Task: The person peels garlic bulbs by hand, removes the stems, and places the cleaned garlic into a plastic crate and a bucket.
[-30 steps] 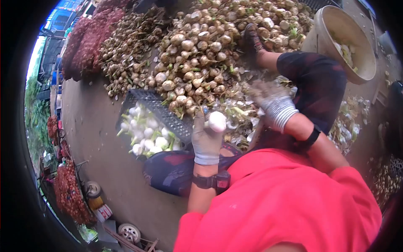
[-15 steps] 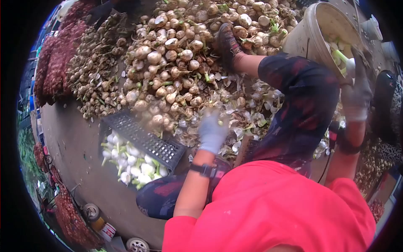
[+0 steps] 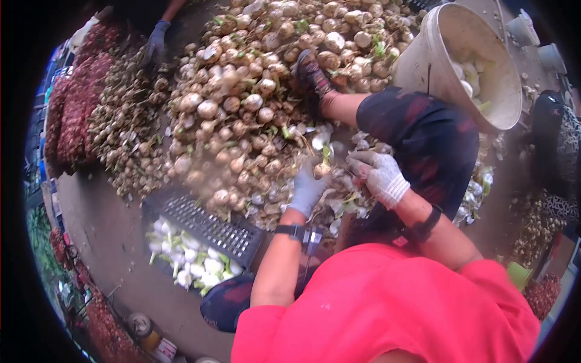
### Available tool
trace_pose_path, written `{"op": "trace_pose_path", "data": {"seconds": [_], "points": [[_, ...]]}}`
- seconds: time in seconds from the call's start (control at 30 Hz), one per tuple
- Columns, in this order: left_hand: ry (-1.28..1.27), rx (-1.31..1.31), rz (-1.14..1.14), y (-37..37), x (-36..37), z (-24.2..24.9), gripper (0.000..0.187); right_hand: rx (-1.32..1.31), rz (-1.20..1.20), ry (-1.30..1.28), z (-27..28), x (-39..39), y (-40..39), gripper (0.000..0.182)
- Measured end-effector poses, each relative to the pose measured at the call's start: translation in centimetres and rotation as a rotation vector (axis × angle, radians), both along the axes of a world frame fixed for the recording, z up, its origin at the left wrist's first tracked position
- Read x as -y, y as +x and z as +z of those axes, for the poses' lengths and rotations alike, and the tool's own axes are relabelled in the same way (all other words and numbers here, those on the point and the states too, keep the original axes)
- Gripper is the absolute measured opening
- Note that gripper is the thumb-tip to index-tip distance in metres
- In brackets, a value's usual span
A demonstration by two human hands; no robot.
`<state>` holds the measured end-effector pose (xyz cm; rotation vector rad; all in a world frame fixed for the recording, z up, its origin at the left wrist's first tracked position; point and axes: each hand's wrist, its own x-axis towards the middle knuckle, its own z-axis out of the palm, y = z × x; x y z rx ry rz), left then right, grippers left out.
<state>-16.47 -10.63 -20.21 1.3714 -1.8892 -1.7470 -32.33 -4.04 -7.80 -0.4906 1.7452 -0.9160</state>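
Gloved, my left hand holds a garlic bulb with a green stem, above the pile of peelings. Facing it from the right, my right hand has its fingers curled together near the bulb; what they hold is too small to make out. Loose white skins lie just beyond both hands. A large heap of unpeeled bulbs spreads ahead. To the right a tilted white bucket has several pale bulbs inside. At the lower left, a black crate contains clean white bulbs with green stems.
Another person's gloved hand reaches over a heap of small bulbs at the upper left. Red mesh sacks stand at the left. My bent leg lies between the bucket and the peelings.
My right hand has come from the bucket to beside my left hand. The white bulb it held is no longer in it. A co-worker's gloved hand now shows at the upper left.
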Motion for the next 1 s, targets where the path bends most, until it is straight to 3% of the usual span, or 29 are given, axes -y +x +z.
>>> {"op": "trace_pose_path", "data": {"seconds": [0.03,0.07,0.13,0.17,0.2,0.4,0.5,0.57,0.6,0.67,0.73,0.87,0.93,0.97,1.0], "points": [[-0.006,0.009,0.01,1.1,-0.1,4.0,0.049,0.087,0.043,0.094,1.5,0.9,0.7,0.03],[-0.018,0.011,0.022,2.1,-0.4,6.8,0.05,0.068,0.067,-0.026,-1.4,0.1,1.9,0.031],[-0.413,-0.013,-0.041,4.5,-2.1,10.2,0.056,0.165,0.273,0.058,0.7,0.8,3.3,0.029],[-0.391,0.004,-0.077,5.1,-2.4,13.1,0.059,0.321,0.197,0.044,2.3,0.6,4.5,0.027],[-0.537,-0.017,-0.057,5.8,-3.2,14.0,0.06,0.305,0.201,-0.051,1.4,0.2,5.7,0.026],[-0.628,-0.024,0.039,8.6,-6.8,17.4,0.057,0.19,0.388,-0.129,3.2,-2.2,7.6,0.025],[-0.74,-0.057,0.029,9.2,-7.3,17.8,0.057,0.469,0.326,-0.053,6.2,-2.8,7.2,0.018],[-0.514,-0.12,0.095,9.3,-7.4,18.0,0.056,0.481,0.32,-0.083,7.4,-3.2,7.0,0.017],[-0.519,-0.121,0.093,9.4,-7.7,18.1,0.056,0.495,0.315,-0.103,7.7,-3.4,7.0,0.017],[0.418,-0.717,0.368,9.6,-8.1,18.3,0.046,0.508,0.335,-0.21,7.7,-4.1,6.9,0.017],[0.414,-0.768,0.356,9.5,-8.5,18.6,0.044,0.362,0.357,-0.155,9.4,-4.4,6.8,0.017],[0.524,-0.836,0.432,7.8,-8.6,20.6,0.037,0.647,0.288,-0.304,7.9,-5.2,6.2,0.017],[1.101,-0.875,0.523,8.1,-8.1,20.0,0.053,0.642,0.263,-0.315,7.8,-5.6,6.5,0.018],[1.282,-1.121,0.378,8.3,-7.6,19.2,0.054,0.642,0.254,-0.333,7.8,-5.5,6.5,0.017],[1.28,-1.121,0.372,8.3,-7.7,18.6,0.054,0.641,0.241,-0.348,7.7,-5.5,6.3,0.017]]}}
